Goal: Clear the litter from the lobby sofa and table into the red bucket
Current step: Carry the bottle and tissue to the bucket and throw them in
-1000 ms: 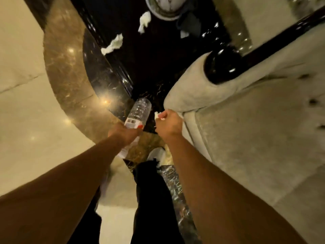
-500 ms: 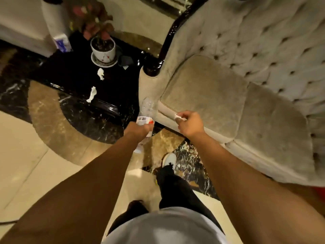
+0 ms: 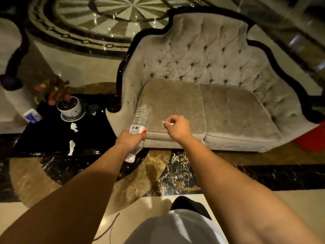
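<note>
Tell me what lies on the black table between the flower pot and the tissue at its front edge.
Head view: one crumpled tissue lies between the flower pot and the front tissue; otherwise bare black table.

The red bucket (image 3: 312, 138) is cut off by the right edge.

Warm, dim indoor light tints the whole frame amber. Small bright glints dot the polished floor (image 3: 109, 22) in the upper centre, probably reflections of ceiling lamps. The upper right corner smears with motion blur, and the wide lens bows the edges. Soft shadows lie on the marble at lower centre.
</note>
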Available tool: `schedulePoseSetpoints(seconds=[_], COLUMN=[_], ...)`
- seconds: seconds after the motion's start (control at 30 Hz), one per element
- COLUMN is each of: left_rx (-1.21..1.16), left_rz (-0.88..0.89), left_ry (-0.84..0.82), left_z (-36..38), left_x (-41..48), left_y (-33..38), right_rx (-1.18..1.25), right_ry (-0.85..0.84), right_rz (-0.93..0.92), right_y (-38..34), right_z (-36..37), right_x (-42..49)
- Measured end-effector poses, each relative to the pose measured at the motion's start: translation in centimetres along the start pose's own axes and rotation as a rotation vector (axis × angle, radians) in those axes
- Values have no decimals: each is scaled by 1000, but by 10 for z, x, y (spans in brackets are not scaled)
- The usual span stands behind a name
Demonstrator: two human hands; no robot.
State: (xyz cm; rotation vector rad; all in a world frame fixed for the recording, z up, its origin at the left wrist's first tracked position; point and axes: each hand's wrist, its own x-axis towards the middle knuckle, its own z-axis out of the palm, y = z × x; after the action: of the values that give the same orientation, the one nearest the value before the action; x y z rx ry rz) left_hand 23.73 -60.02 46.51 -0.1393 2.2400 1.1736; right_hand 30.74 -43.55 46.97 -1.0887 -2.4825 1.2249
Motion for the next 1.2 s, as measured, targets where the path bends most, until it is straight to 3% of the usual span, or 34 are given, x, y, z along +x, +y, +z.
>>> schedulePoseSetpoints(seconds=[0.37,0.6,0.73,0.9,1.2], left_rx=[71,150,264,421,637], left_rz=[124,216,296,536,710], left_ry=[-181,-147,-241,-432,-887], left_z=[94,158,242,374,621], left_x=[25,53,46,6,-113], left_y=[92,177,228,273,276], right_rx=[134,178,158,60,13], right_ry=[224,310,401,563,867], right_rz=[223,272,345,451,822], right_y=[49,84,135,217,386], right_z=[-89,-151,-209,-306,-437], right_x=[71,137,152,130,24])
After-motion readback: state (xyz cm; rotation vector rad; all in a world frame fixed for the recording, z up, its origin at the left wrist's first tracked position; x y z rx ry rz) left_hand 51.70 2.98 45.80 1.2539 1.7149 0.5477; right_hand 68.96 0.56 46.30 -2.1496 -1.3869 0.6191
